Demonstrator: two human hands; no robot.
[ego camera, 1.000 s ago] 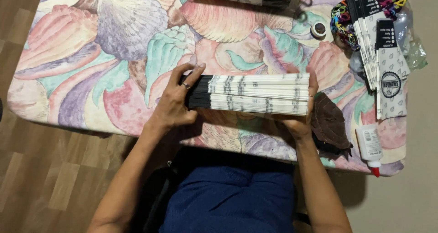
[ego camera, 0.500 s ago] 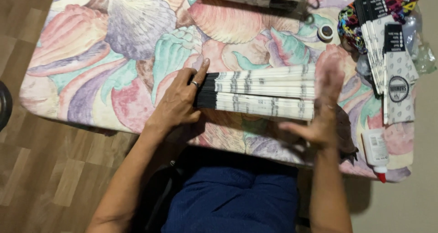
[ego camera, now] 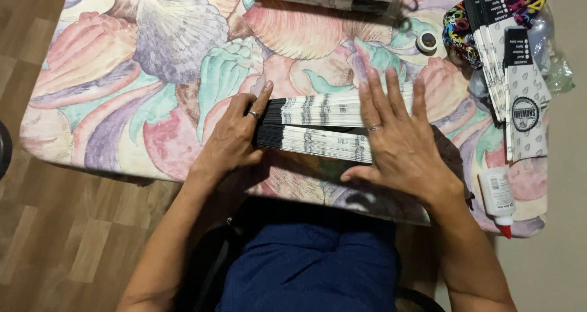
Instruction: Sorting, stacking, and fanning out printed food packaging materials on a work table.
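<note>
My left hand (ego camera: 235, 135) braces the black-and-white stack of flat printed cards (ego camera: 318, 127); my right hand (ego camera: 397, 141) lies flat, fingers spread, on top.

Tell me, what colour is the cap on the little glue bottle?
Red. The glue bottle is white with a red cap, seen in the head view.

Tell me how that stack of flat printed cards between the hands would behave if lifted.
The card stack would likely fan or slide apart, since it is many loose thin sheets. It probably sags unless squeezed from both ends; the left hand butts one end, the right hand lies flat on top.
</note>
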